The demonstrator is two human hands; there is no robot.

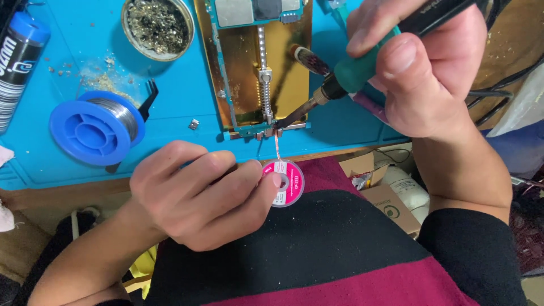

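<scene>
1. The left hand is curled into a loose fist at the near edge of the blue work mat, knuckles up, forearm running in from the lower left.
2. Its thumb and fingertips are pinched on a small pink and white reel of braid, held just off the mat's edge, above the person's striped lap.
3. A thin strand of braid runs from the reel up to the lower edge of the circuit board.
4. The right hand comes in from the upper right, wrist bent, fingers wrapped firmly round the green grip of a soldering iron, with the thumb laid along the grip.
5. The iron slopes down and left; its dark tip meets the top of the braid at the board's lower edge.
6. The board sits clamped in a gold-coloured holder on the mat.
7. Left of the holder lie a blue spool of solder wire, a round tin of brass shavings and a dark can with a blue cap.
</scene>
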